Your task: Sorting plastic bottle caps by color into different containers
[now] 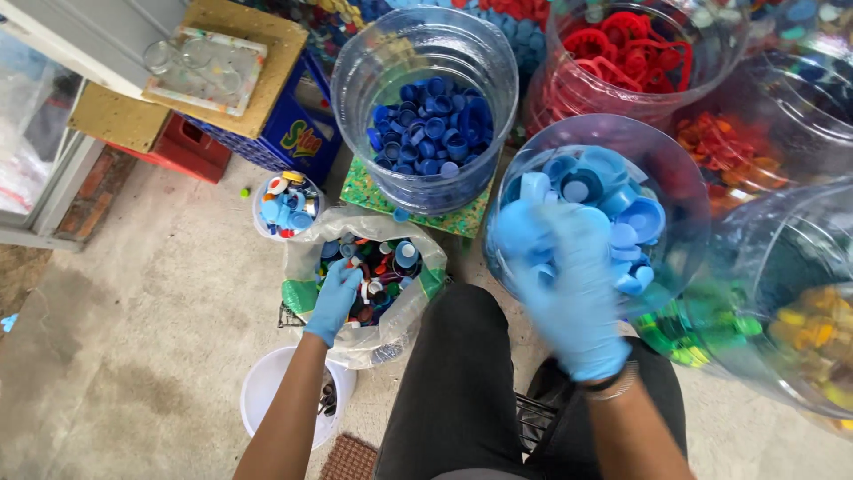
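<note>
While the left hand [336, 298], in a blue glove, is being pushed down into the open sack of mixed bottle caps [369, 276] that is standing between the knees and the dark-blue cap jar [426, 107], its fingers are being bent over the caps, but whether a cap is pinched cannot be told. The right hand [569, 284], gloved too, is being held over the rim of the clear container of light-blue caps [613, 209], whose mouth is being tilted toward the person. This hand is blurred, so its grip cannot be judged.
</note>
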